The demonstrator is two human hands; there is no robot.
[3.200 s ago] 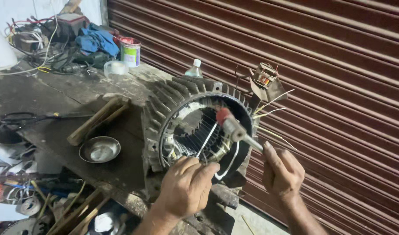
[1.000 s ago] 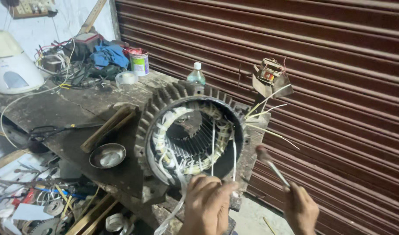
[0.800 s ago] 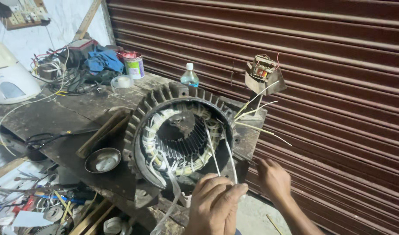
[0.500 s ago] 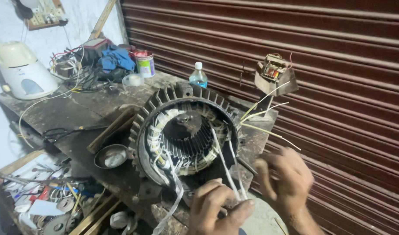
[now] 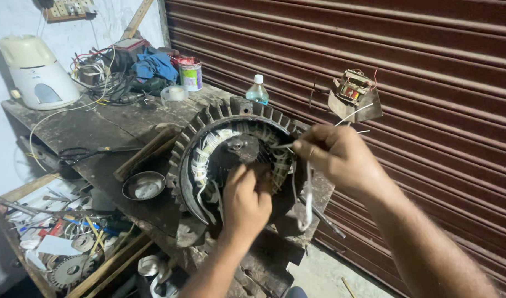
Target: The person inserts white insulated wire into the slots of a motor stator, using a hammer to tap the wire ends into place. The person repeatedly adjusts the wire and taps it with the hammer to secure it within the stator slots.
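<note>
Pressing into the bore of the round, finned grey metal motor stator [image 5: 189,140], the left hand [image 5: 246,200] is seen curled against its windings; beside it, a thin white lacing strip [image 5: 308,193] is pinched by the right hand [image 5: 334,156].

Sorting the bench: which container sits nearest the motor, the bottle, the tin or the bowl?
The bottle, clear with a white cap, stands right behind the motor rim; the tin and bowl sit farther off.

The stator bore [image 5: 239,160] was blocked by the left hand [image 5: 246,200]; bare surface [image 5: 84,129] was left beside the metal bowl [image 5: 143,185]
</note>
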